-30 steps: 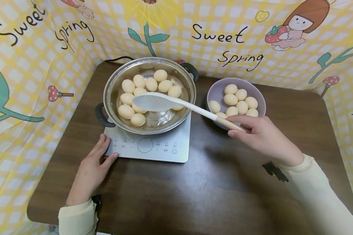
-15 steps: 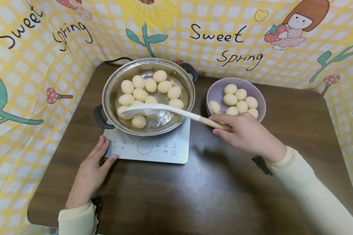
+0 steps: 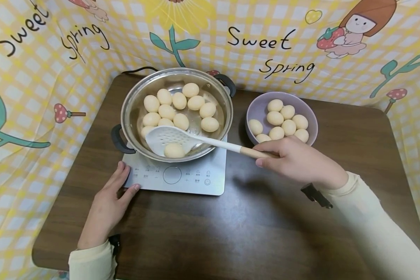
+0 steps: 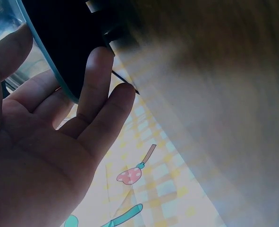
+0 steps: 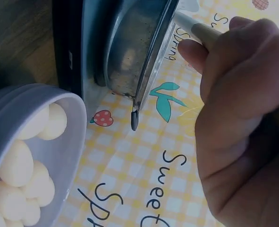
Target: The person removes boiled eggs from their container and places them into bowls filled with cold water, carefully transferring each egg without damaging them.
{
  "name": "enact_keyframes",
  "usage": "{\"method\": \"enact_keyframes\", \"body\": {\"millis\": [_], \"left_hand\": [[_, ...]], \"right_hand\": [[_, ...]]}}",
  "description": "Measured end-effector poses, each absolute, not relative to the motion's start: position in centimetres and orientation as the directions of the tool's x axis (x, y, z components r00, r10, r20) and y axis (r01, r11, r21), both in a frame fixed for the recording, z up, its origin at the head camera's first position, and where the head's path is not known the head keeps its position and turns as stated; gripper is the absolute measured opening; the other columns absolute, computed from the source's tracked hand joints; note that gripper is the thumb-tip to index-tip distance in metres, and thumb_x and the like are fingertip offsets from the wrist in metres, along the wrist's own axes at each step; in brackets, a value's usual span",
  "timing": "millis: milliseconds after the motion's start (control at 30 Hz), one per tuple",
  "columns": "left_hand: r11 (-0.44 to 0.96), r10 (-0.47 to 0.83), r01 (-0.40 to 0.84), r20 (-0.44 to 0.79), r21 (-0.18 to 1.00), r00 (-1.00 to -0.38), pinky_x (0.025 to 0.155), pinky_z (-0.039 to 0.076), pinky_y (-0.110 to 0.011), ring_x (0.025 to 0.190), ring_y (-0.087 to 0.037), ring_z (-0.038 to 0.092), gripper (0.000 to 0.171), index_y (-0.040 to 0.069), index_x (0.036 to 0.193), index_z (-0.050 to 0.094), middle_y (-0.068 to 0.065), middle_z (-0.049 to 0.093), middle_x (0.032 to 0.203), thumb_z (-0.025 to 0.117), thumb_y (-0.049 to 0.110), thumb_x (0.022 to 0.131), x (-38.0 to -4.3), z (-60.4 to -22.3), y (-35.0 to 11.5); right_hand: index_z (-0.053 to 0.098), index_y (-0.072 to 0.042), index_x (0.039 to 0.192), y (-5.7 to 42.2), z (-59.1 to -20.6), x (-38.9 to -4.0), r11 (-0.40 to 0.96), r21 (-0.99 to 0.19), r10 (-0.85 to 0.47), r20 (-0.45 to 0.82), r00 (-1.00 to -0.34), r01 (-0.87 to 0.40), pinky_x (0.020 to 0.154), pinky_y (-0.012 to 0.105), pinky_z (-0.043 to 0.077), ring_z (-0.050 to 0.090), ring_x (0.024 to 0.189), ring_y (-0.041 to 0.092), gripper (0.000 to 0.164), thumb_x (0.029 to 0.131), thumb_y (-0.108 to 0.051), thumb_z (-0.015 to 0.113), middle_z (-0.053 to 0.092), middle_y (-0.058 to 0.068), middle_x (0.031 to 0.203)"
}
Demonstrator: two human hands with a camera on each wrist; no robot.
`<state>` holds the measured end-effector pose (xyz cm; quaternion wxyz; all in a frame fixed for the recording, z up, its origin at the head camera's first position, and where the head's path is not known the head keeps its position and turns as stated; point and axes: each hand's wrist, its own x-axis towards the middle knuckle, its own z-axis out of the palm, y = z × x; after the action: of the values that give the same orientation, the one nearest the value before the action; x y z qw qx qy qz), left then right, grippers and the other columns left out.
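My right hand [image 3: 295, 159] grips the wooden handle of a white slotted spoon [image 3: 213, 142]. The spoon's perforated bowl is tilted inside the steel pot [image 3: 124, 112], low at the near side, and one egg [image 3: 174, 150] lies on its near part. Several more pale eggs [image 3: 179, 100] sit in the shallow clear water behind it. My left hand [image 3: 106, 206] holds the near left corner of the white induction cooker [image 3: 203, 186] under the pot; in the left wrist view its thumb and fingers [image 4: 97, 78] lie about the cooker's edge.
A lilac bowl [image 3: 253, 107] with several eggs stands right of the pot, just beyond my right hand. Dark side handles [image 3: 120, 140] jut from the pot. A black cord [image 3: 140, 70] runs behind it. Patterned cloth [image 3: 210, 42] surrounds the brown table [image 3: 231, 237].
The slotted spoon has moved down and toward the near side of the pot, and its bowl has turned under one egg. My right hand shifted left with it. The left hand stayed put.
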<state>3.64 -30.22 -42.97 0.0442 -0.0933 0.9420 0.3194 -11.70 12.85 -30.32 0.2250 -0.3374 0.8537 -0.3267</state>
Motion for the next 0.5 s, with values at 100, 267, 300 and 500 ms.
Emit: {"method": "enact_keyframes", "body": {"millis": [100,267,300,500], "left_hand": [[0.776,-0.148,-0.207,-0.148,0.596,-0.978,0.114,0.021,-0.064,0.150,-0.038,0.019,0.069,0.007,0.159,0.029,-0.002,0.012,0.167,0.052,0.044,0.105,3.68,-42.94,-30.17],[0.774,-0.151,-0.212,-0.151,0.597,-0.977,0.114,0.021,-0.064,0.150,-0.038,0.019,0.069,0.007,0.159,0.029,-0.003,0.012,0.167,0.052,0.045,0.105,3.66,-42.90,-30.12],[0.775,-0.151,-0.212,-0.151,0.596,-0.977,0.113,0.021,-0.065,0.150,-0.038,0.019,0.069,0.007,0.159,0.029,-0.003,0.012,0.167,0.052,0.045,0.105,3.66,-42.89,-30.12],[0.774,-0.156,-0.214,-0.148,0.596,-0.977,0.114,0.021,-0.064,0.150,-0.038,0.020,0.069,0.007,0.158,0.029,-0.003,0.013,0.167,0.053,0.044,0.105,3.63,-42.84,-30.09]], "right_hand": [[0.071,-0.020,0.103,12.96,-30.14,-11.71,0.562,-0.771,-0.704,-0.257,-0.662,-0.299,0.037,0.024,0.032,0.039,0.040,0.010,0.007,0.102,-0.019,0.064,0.044,-0.005,0.053],[0.068,-0.016,0.103,13.14,-29.70,-11.77,0.583,-0.809,-0.654,-0.419,-0.630,-0.067,0.033,0.025,0.029,0.032,0.036,0.014,0.009,0.103,-0.022,0.060,0.043,0.003,0.051],[0.067,-0.016,0.103,13.17,-29.58,-11.80,0.587,-0.809,-0.646,-0.443,-0.622,-0.034,0.033,0.025,0.029,0.032,0.036,0.014,0.010,0.103,-0.023,0.060,0.043,0.005,0.052],[0.066,-0.012,0.105,13.39,-29.41,-12.21,0.566,-0.824,-0.673,-0.480,-0.563,0.025,0.030,0.030,0.035,0.036,0.033,0.016,0.016,0.105,-0.025,0.057,0.044,0.007,0.051]]}}
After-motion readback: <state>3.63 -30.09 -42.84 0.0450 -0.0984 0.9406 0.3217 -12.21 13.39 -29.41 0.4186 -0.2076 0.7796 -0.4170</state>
